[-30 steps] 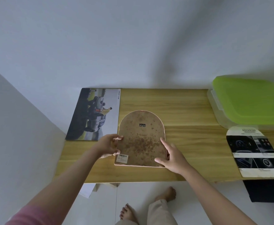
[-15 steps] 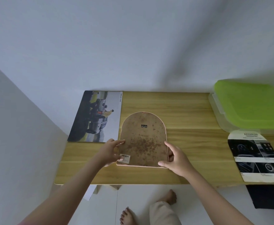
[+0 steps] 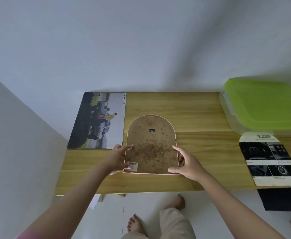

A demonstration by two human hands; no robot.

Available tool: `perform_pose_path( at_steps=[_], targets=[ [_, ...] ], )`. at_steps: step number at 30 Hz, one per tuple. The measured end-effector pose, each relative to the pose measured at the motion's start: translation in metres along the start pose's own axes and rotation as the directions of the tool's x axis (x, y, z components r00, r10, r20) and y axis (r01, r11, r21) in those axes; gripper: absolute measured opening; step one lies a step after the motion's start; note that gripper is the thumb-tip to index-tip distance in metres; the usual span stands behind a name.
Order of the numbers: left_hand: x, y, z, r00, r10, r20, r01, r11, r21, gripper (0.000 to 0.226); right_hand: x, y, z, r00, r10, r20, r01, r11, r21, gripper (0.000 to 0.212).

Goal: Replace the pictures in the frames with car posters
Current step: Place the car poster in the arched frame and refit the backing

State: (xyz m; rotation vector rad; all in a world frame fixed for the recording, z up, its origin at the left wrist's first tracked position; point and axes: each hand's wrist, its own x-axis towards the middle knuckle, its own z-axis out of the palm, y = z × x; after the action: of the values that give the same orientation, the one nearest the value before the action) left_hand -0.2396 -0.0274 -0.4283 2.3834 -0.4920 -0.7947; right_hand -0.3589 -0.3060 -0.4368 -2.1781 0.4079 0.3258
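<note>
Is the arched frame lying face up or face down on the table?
Face down: the arched frame shows its stained brown backing, hanger and barcode sticker.

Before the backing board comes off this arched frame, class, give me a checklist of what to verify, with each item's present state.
1. Arched frame lies back-up on the table: ok.
2. Left hand holds its left edge: ok.
3. Right hand grips its lower right corner: ok.
4. Backing clips released: cannot tell.
5. Arch-cut car poster ready on the table, apart from the frame: ok.
6. Old picture still inside: cannot tell.
</note>
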Motion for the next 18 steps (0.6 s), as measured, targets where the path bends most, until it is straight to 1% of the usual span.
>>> perform_pose_path(
  at_steps=[4, 7, 10, 14, 18],
  targets=[
    [0.005, 0.006, -0.006, 0.997, -0.017, 0.079, 0.015, 1.000, 0.028, 0.094, 0.009, -0.010, -0.006, 1.000, 0.016, 0.009, -0.016, 0.997, -0.072, 0.077],
    [0.009, 0.009, -0.009, 0.992, -0.044, 0.117, 0.032, 0.994, 0.104, 0.110, 0.023, -0.021, -0.010, 0.997, 0.051, 0.051, -0.040, 0.978, -0.203, 0.074],
    [0.011, 0.009, -0.010, 0.988, -0.080, 0.133, 0.065, 0.991, 0.118, 0.121, 0.031, -0.033, -0.009, 0.996, 0.062, 0.060, -0.039, 0.944, -0.329, 0.073],
    [0.016, 0.009, -0.012, 0.983, -0.123, 0.136, 0.112, 0.990, 0.085, 0.130, 0.034, -0.036, -0.008, 0.997, 0.052, 0.055, -0.029, 0.931, -0.364, 0.073],
    [0.019, 0.014, -0.015, 0.975, -0.141, 0.171, 0.138, 0.990, 0.031, 0.132, 0.035, -0.035, -0.010, 0.998, 0.037, 0.053, -0.014, 0.926, -0.378, 0.071]
  ],
)
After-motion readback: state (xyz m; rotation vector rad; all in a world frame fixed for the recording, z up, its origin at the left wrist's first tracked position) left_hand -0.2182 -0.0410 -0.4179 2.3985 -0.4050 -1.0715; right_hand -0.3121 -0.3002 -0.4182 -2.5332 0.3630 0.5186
